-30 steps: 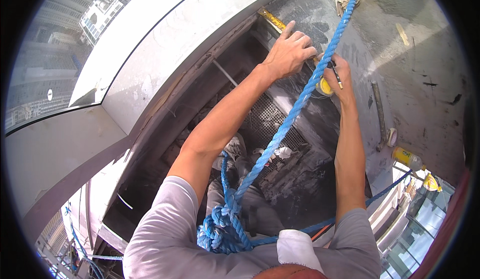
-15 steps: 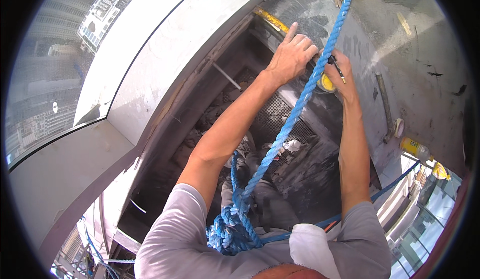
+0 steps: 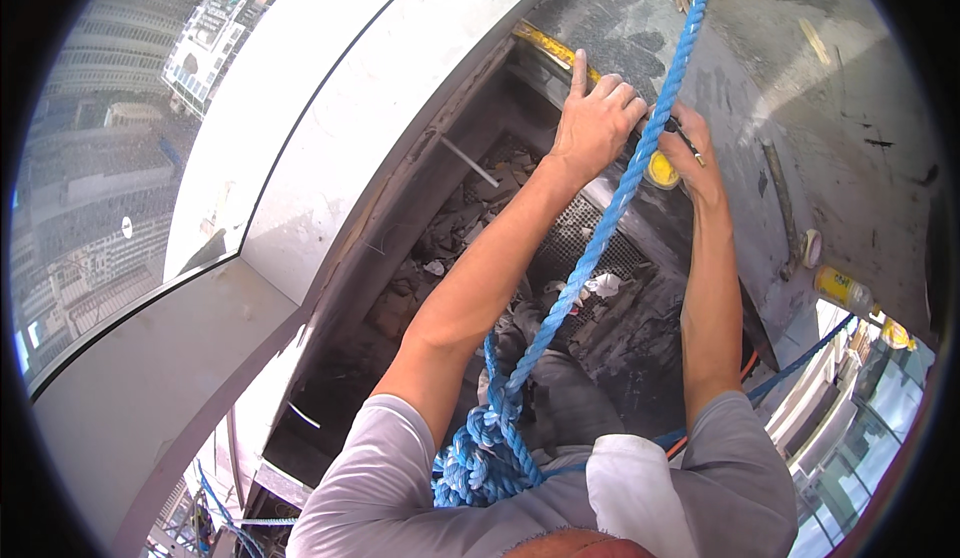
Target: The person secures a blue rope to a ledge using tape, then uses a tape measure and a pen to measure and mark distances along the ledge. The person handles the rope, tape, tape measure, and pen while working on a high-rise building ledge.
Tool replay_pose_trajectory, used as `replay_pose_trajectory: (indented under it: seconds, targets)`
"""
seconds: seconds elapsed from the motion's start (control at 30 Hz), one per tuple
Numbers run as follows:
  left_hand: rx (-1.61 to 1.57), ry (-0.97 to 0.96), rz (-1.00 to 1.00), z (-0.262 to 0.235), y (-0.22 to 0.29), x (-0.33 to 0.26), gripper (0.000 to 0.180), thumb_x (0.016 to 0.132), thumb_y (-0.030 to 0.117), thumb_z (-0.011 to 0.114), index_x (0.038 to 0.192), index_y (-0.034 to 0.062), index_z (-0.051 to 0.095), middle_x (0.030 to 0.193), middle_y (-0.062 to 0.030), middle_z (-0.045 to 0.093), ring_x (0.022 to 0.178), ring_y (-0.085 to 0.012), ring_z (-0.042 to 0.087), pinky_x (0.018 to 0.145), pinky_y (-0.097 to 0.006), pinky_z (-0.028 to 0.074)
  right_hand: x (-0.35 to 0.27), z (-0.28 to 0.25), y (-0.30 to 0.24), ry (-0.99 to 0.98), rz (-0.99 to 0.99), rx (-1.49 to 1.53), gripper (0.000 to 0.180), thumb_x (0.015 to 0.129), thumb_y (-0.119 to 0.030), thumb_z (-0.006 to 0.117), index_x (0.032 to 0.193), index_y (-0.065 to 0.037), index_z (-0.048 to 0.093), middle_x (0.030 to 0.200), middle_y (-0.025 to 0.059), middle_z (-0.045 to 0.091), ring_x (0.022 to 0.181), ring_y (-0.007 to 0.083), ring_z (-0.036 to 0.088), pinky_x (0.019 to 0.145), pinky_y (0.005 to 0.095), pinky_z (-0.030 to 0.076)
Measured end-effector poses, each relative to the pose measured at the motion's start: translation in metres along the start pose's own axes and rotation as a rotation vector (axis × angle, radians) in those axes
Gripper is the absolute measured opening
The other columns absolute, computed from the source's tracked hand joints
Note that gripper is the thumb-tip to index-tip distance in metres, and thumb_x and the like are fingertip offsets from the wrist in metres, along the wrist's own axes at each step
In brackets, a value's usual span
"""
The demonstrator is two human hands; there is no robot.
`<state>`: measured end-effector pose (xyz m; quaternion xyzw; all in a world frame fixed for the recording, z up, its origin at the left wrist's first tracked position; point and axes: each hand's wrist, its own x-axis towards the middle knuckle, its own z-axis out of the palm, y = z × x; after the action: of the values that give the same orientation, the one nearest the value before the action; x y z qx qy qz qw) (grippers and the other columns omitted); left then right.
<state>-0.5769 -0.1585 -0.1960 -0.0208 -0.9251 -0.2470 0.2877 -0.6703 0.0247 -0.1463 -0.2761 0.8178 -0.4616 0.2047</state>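
My left hand lies over a scuffed yellow bar along the ledge's edge, index finger stretched out and the other fingers curled down onto it. Just to its right, behind the rope, my right hand is closed on a thin dark pencil or pen, its light tip pointing down to the right. A rounded yellow piece shows beneath the right hand; whether it joins the bar is hidden. A thick blue rope runs taut between my forearms, crossing in front of the right hand's fingers.
The rope ends in a bulky knot at my body. Rubble and a perforated mat lie in the recess below. A white curved parapet borders a high drop on the left. A yellow-labelled bottle and a pipe lie on the right.
The whole view has shifted slightly, so the scene sits a little further right. My left index finger points more upright, and the pencil or pen remains in my right hand.
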Motion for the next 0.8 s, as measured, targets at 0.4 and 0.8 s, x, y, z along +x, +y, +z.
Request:
replay_pose_trajectory:
  seconds: [0.4, 0.8]
  targets:
    - [0.061, -0.115, 0.011, 0.0, 0.004, 0.003, 0.019, 0.1, 0.025, 0.065, 0.111, 0.0129, 0.073, 0.112, -0.0052, 0.067, 0.132, -0.0261, 0.063, 0.124, -0.084, 0.024, -0.005, 0.006, -0.002, 0.066, 0.003, -0.058, 0.026, 0.092, -0.023, 0.081, 0.102, 0.0, 0.074, 0.083, 0.0016, 0.065, 0.079, 0.0113, 0.059, 0.072, 0.0322, 0.049]
    - [0.088, -0.129, -0.06, -0.011, 0.02, 0.007, 0.016, 0.101, 0.023, 0.061, 0.105, 0.0104, 0.071, 0.107, -0.0065, 0.067, 0.118, -0.0267, 0.066, 0.12, -0.09, 0.023, -0.004, 0.002, -0.014, 0.053, 0.155, 0.109, 0.014, 0.094, -0.012, 0.08, 0.098, 0.001, 0.076, 0.084, -0.0005, 0.068, 0.078, 0.0082, 0.062, 0.07, 0.0284, 0.049]
